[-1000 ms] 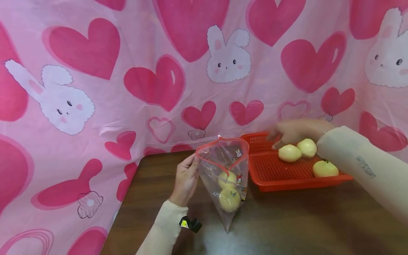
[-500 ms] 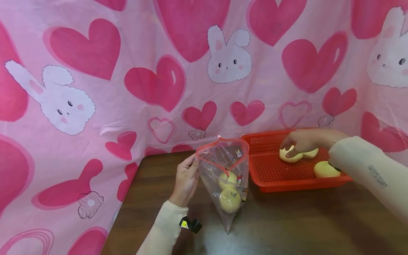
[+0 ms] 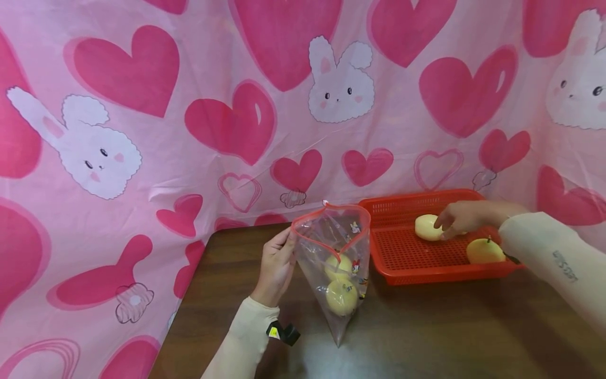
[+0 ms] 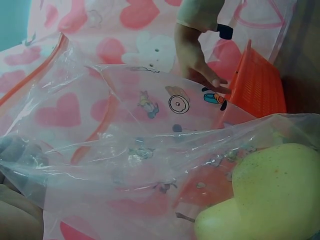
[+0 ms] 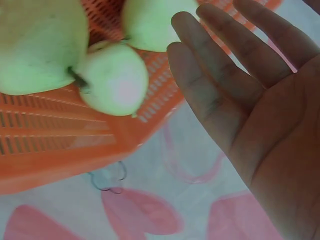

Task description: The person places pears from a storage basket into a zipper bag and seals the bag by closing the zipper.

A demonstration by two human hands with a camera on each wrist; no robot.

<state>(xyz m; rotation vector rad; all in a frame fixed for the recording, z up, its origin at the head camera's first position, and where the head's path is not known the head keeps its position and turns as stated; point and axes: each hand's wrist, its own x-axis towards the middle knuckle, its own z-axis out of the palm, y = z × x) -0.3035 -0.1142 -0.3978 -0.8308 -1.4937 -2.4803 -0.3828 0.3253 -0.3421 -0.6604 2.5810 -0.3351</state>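
Pink backdrop (image 3: 298,138) w/ hearts (image 3: 232,121), wht bunnies (image 3: 338,97); dk brn wood-grain table (image 3: 426,326) in frt

clear red-rimmed plastic bag (image 3: 313,259) gaped | two round yellow-green pears (image 3: 342,298) inside | three more pears (image 3: 426,228) lay in red plastic basket (image 3: 402,255)

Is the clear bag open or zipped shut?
Open: the clear bag gapes at its red rim, pinched by the left hand.
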